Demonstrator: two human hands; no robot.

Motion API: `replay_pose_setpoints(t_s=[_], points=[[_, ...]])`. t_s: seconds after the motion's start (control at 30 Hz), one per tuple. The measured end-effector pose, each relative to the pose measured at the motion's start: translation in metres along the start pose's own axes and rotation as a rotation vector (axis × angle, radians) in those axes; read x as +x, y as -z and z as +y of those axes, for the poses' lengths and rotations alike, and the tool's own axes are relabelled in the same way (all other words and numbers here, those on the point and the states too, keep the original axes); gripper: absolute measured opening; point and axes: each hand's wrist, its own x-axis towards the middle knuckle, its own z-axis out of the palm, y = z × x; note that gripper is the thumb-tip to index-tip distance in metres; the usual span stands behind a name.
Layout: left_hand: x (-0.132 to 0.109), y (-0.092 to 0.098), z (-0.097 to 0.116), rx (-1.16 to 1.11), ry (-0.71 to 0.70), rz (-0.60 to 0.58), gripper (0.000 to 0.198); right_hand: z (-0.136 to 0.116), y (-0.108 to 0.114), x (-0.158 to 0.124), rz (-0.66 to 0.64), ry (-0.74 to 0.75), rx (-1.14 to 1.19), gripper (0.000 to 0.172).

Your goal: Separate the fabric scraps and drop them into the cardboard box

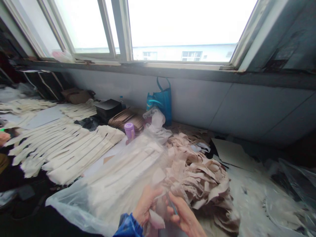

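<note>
My left hand (148,201), in a blue sleeve, is closed on a pale pink fabric piece (157,220) whose end hangs below the fingers. Close beside it, my right hand (183,212) has its fingers wrapped round a slim blue-grey tool (173,204); its kind is blurred, perhaps small snips. A tangled heap of beige-pink fabric strips (204,177) lies just beyond and to the right of both hands. To the left, a clear plastic sheet (74,200) covers a stack of white fabric pieces (118,174).
Rows of cream fabric pieces (81,151) spread over the table at left. Behind stand a purple cup (129,131), a brown stack (127,118), a black stack (108,108) and a blue bag (161,102). Clear plastic (278,204) covers the right side, below a wall with windows.
</note>
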Motion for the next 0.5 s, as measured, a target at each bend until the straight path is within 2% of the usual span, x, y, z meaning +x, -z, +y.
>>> replay_pose_setpoints(t_s=[0.23,0.5], points=[[-0.001,-0.006,0.004,0.054,-0.057,-0.005,0.033,-0.005,-0.001,0.003,0.027,-0.064,0.143,0.036],[-0.003,-0.010,0.002,0.032,-0.051,-0.039,0.034,0.012,0.017,0.029,-0.007,-0.144,0.214,0.023]])
